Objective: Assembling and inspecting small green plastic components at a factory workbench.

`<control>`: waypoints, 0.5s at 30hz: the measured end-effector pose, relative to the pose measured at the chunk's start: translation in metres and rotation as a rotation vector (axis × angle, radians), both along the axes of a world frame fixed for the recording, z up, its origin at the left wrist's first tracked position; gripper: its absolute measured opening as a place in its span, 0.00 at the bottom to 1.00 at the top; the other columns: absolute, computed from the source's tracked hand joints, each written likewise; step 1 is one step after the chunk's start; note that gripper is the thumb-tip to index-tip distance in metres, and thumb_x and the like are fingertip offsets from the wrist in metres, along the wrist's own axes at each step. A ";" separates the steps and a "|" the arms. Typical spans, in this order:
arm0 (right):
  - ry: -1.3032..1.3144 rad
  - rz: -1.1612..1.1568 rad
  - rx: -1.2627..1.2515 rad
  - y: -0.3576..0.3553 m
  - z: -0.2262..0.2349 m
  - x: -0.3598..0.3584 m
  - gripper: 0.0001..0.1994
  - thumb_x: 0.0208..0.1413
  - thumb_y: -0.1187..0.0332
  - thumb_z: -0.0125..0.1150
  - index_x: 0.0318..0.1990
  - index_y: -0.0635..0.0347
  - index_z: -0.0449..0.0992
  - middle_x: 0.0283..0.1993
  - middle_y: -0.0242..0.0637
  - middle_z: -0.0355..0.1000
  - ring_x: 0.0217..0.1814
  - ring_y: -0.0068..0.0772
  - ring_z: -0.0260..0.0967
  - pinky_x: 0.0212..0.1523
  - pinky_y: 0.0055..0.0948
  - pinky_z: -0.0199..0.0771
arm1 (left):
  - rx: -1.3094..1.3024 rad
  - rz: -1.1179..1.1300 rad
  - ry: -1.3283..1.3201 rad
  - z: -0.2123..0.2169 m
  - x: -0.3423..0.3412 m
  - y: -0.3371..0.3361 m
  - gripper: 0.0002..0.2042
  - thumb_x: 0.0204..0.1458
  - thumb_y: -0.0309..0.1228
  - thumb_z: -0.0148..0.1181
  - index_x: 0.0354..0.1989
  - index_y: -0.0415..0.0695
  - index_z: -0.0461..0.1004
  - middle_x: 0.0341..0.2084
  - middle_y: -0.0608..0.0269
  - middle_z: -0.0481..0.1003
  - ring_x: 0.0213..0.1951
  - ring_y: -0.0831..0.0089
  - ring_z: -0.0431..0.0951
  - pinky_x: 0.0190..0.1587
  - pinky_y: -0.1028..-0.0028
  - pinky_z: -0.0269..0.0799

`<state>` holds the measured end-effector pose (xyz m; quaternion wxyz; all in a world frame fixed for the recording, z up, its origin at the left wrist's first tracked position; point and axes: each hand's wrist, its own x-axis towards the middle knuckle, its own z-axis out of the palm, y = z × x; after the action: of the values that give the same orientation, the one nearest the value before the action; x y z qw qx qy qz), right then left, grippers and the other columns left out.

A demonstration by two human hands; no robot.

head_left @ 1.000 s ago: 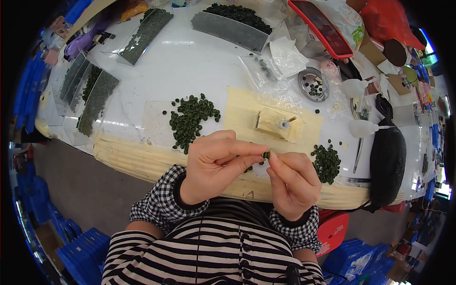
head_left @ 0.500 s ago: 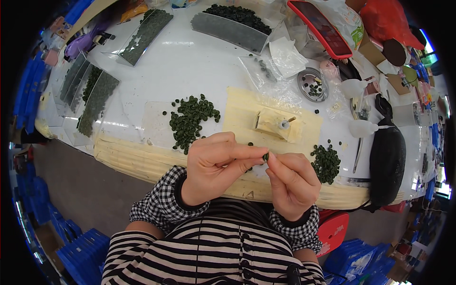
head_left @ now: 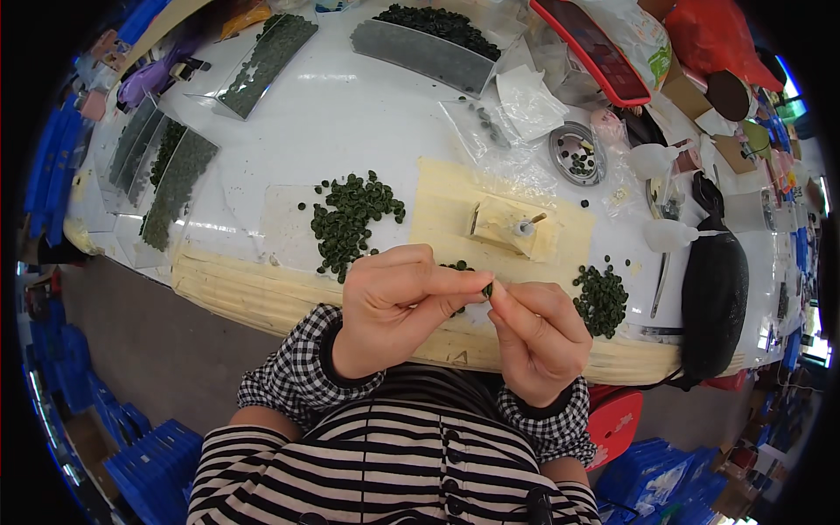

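Observation:
Between both hands, just above the table's front edge, is a small dark green round piece [head_left: 487,290]. My left hand [head_left: 398,302] pinches it from the left with thumb and forefinger. From the right, the thumb and forefinger of my right hand [head_left: 544,332] close on the same piece. A large pile of similar dark green pieces [head_left: 350,219] lies beyond my left hand, and a smaller pile [head_left: 601,302] lies right of my right hand. A few more pieces [head_left: 459,265] show just behind my fingertips. Farther back, a cream-coated block [head_left: 503,229] with a nozzle and thin stick stands on yellow paper [head_left: 437,192].
Clear trays of green pieces stand at the far left [head_left: 181,188], back left [head_left: 267,70] and back centre [head_left: 420,57]. A phone in a red case [head_left: 599,57], a round dish [head_left: 577,155], white squeeze bottles [head_left: 652,162], tweezers [head_left: 660,284] and a black pouch [head_left: 713,297] crowd the right side.
The small green piece has turned slightly between my fingertips. Both hands keep nearly the same place, and the piles look unchanged.

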<state>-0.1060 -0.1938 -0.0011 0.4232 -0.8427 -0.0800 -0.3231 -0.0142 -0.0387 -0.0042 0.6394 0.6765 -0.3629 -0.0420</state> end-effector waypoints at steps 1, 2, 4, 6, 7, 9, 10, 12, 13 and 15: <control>-0.004 0.001 0.001 0.000 0.000 0.000 0.17 0.41 0.83 0.67 0.42 0.65 0.80 0.38 0.39 0.76 0.34 0.33 0.73 0.33 0.26 0.73 | -0.006 0.003 -0.001 -0.001 0.000 0.000 0.12 0.42 0.19 0.68 0.38 0.42 0.82 0.13 0.71 0.65 0.17 0.83 0.60 0.20 0.81 0.53; -0.006 -0.003 0.001 0.000 0.000 0.000 0.17 0.41 0.83 0.67 0.42 0.65 0.80 0.37 0.39 0.76 0.34 0.33 0.73 0.33 0.26 0.73 | -0.011 0.008 -0.002 -0.002 0.000 -0.001 0.12 0.42 0.19 0.68 0.38 0.42 0.82 0.13 0.71 0.64 0.17 0.83 0.60 0.20 0.81 0.53; -0.010 -0.010 0.001 0.000 0.000 0.001 0.17 0.41 0.83 0.67 0.42 0.65 0.80 0.37 0.39 0.75 0.34 0.33 0.73 0.33 0.26 0.73 | -0.015 0.020 0.005 -0.002 -0.001 -0.002 0.12 0.42 0.19 0.69 0.37 0.42 0.82 0.13 0.71 0.64 0.17 0.83 0.60 0.19 0.81 0.53; -0.017 -0.014 -0.001 0.000 -0.002 0.002 0.17 0.42 0.83 0.67 0.43 0.65 0.80 0.37 0.39 0.75 0.33 0.33 0.73 0.33 0.25 0.73 | -0.013 0.033 0.020 0.000 -0.001 -0.003 0.11 0.42 0.20 0.69 0.37 0.42 0.82 0.13 0.71 0.64 0.17 0.84 0.60 0.19 0.81 0.53; -0.021 -0.017 -0.001 -0.001 -0.002 0.002 0.17 0.42 0.83 0.67 0.43 0.65 0.80 0.36 0.39 0.75 0.33 0.33 0.72 0.33 0.25 0.73 | 0.019 0.038 0.012 0.003 0.000 -0.003 0.11 0.42 0.20 0.69 0.37 0.42 0.82 0.13 0.71 0.64 0.17 0.84 0.59 0.19 0.81 0.52; -0.010 -0.102 0.015 -0.003 -0.002 -0.001 0.16 0.43 0.83 0.67 0.44 0.65 0.80 0.36 0.39 0.74 0.33 0.32 0.72 0.33 0.24 0.72 | 0.079 0.048 -0.004 0.008 0.002 0.001 0.11 0.43 0.20 0.69 0.36 0.41 0.82 0.13 0.71 0.64 0.17 0.84 0.59 0.19 0.81 0.51; -0.005 -0.144 0.023 -0.004 -0.003 -0.003 0.16 0.44 0.83 0.66 0.44 0.65 0.80 0.36 0.39 0.74 0.33 0.32 0.72 0.33 0.24 0.72 | 0.136 0.033 -0.019 0.007 0.004 0.003 0.11 0.43 0.20 0.68 0.37 0.41 0.82 0.13 0.71 0.64 0.17 0.84 0.58 0.19 0.81 0.51; 0.008 -0.198 0.043 -0.005 -0.004 -0.006 0.16 0.44 0.83 0.66 0.44 0.65 0.80 0.35 0.40 0.74 0.32 0.31 0.71 0.33 0.23 0.71 | 0.252 0.004 -0.050 0.004 0.007 0.008 0.11 0.44 0.20 0.67 0.38 0.41 0.81 0.14 0.72 0.64 0.16 0.84 0.57 0.19 0.80 0.49; 0.015 -0.224 0.053 -0.006 -0.004 -0.007 0.16 0.45 0.83 0.66 0.44 0.65 0.80 0.35 0.40 0.73 0.32 0.30 0.71 0.33 0.23 0.71 | 0.272 0.002 -0.035 0.001 0.006 0.008 0.11 0.45 0.20 0.67 0.38 0.41 0.81 0.15 0.72 0.64 0.16 0.84 0.56 0.19 0.80 0.49; 0.021 -0.240 0.063 -0.006 -0.005 -0.007 0.16 0.45 0.83 0.65 0.44 0.65 0.80 0.35 0.39 0.74 0.32 0.30 0.71 0.33 0.22 0.71 | 0.312 -0.001 -0.005 -0.003 0.005 0.008 0.10 0.46 0.20 0.66 0.39 0.41 0.81 0.16 0.72 0.63 0.16 0.84 0.55 0.19 0.80 0.48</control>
<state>-0.1133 -0.1995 -0.0059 0.4084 -0.8359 0.0361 -0.3649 -0.0088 -0.0311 -0.0075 0.5254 0.7677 -0.3540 -0.0965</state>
